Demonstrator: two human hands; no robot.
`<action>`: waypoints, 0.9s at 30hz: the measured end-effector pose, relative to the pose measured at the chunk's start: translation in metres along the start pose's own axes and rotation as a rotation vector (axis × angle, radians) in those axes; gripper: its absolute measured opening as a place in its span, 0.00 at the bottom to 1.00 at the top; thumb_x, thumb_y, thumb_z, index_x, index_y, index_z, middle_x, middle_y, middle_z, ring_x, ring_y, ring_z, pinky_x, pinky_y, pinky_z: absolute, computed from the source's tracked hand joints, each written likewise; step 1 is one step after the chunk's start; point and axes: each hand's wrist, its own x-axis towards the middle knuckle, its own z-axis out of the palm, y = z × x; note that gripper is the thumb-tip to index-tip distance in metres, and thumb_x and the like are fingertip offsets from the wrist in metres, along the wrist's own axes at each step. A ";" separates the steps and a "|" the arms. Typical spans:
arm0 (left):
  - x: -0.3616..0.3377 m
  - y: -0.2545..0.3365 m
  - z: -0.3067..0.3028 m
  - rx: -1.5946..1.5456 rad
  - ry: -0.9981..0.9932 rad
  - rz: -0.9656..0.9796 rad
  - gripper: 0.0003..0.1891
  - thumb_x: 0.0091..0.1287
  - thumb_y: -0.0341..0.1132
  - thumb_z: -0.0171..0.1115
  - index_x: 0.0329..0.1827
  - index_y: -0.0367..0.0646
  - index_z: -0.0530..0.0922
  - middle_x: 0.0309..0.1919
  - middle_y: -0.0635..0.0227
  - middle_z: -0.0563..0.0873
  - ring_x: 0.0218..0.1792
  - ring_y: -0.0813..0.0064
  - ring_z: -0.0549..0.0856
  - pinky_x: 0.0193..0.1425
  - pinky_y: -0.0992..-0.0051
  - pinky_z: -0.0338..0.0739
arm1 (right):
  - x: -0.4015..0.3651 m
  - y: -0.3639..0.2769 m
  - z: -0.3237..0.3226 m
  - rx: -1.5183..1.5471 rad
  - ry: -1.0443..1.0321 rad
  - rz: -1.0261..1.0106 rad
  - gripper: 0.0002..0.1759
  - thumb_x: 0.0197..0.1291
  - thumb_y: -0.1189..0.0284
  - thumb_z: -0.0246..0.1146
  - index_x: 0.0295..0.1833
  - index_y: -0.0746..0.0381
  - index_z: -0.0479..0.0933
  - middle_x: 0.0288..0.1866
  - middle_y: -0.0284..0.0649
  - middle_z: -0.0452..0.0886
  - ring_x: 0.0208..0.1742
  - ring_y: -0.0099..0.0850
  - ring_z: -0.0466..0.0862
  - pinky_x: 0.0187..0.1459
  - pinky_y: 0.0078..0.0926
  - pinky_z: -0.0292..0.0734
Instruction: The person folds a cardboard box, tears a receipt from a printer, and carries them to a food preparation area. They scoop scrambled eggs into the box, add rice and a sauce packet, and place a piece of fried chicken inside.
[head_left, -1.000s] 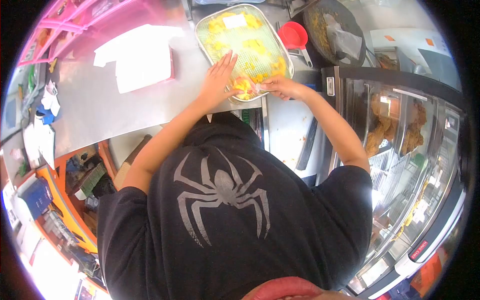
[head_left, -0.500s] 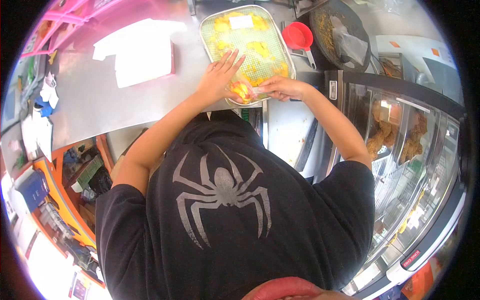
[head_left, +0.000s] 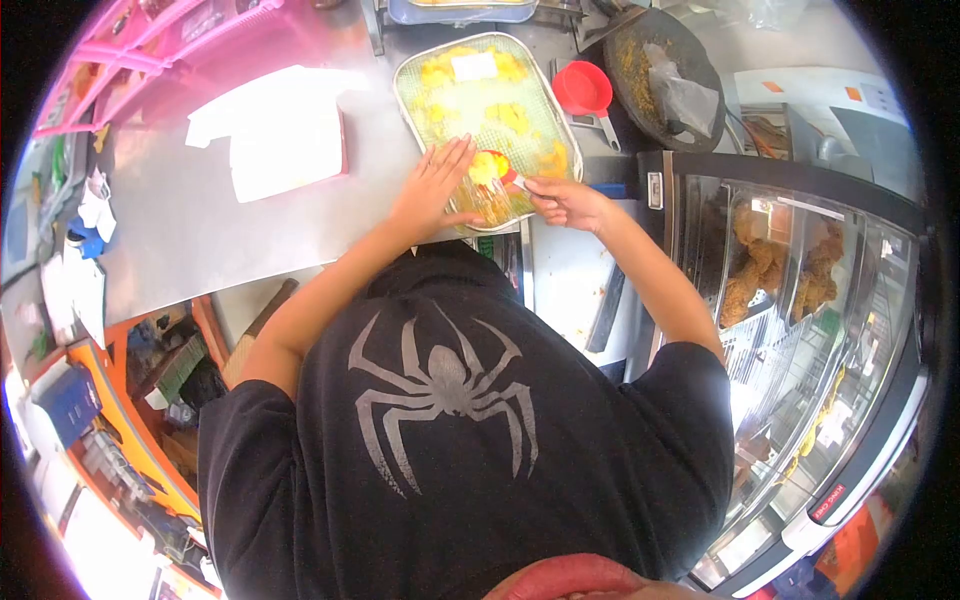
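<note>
A rectangular mesh-lined tray (head_left: 402,90) of yellow food stands on the metal counter. My right hand (head_left: 563,203) is closed around the pale handle of a red scoop (head_left: 513,178), which reaches over the tray's near end. Yellow food (head_left: 488,168) fills the scoop's bowl, level with my left fingertips. Over the tray's near left edge lies my left hand (head_left: 437,190), its fingers stretched out and its thumb apart, at the left of the scoop. A white label (head_left: 474,67) lies on the food at the far end.
Right of the tray are a red measuring cup (head_left: 582,88) and a dark pan (head_left: 665,80) with a plastic bag in it. A white box (head_left: 288,140) stands to the left, near a pink rack (head_left: 130,65). A glass cabinet (head_left: 800,300) of fried food borders my right arm.
My right hand has moved slightly down in view. The scoop and food have shifted up over the tray, away from its near edge. My left hand is lower and flatter.
</note>
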 end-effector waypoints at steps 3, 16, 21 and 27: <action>0.000 0.000 -0.003 0.022 -0.004 0.017 0.52 0.50 0.61 0.60 0.71 0.38 0.48 0.70 0.58 0.54 0.71 0.62 0.53 0.72 0.57 0.44 | -0.015 0.011 -0.001 0.060 0.052 -0.052 0.21 0.68 0.62 0.50 0.61 0.61 0.66 0.18 0.22 0.56 0.17 0.12 0.54 0.18 0.10 0.50; -0.015 -0.009 -0.027 -0.259 0.137 -0.038 0.36 0.60 0.44 0.60 0.69 0.42 0.56 0.68 0.55 0.59 0.69 0.60 0.58 0.71 0.59 0.48 | -0.027 0.058 0.011 0.359 0.145 -0.323 0.19 0.69 0.63 0.48 0.59 0.63 0.67 0.17 0.23 0.54 0.16 0.12 0.54 0.15 0.10 0.49; -0.066 -0.038 -0.047 -0.446 0.149 -0.247 0.13 0.63 0.38 0.57 0.44 0.37 0.73 0.40 0.60 0.78 0.41 0.63 0.76 0.48 0.67 0.69 | -0.036 0.038 0.041 0.207 0.267 -0.372 0.19 0.68 0.63 0.49 0.57 0.64 0.69 0.17 0.22 0.53 0.15 0.13 0.52 0.15 0.11 0.49; -0.151 -0.093 -0.063 -0.484 0.600 -0.703 0.10 0.67 0.36 0.52 0.37 0.37 0.73 0.27 0.67 0.75 0.30 0.76 0.72 0.36 0.75 0.67 | 0.007 -0.011 0.117 0.064 0.159 -0.339 0.20 0.69 0.65 0.47 0.58 0.68 0.67 0.17 0.22 0.53 0.14 0.12 0.52 0.13 0.10 0.46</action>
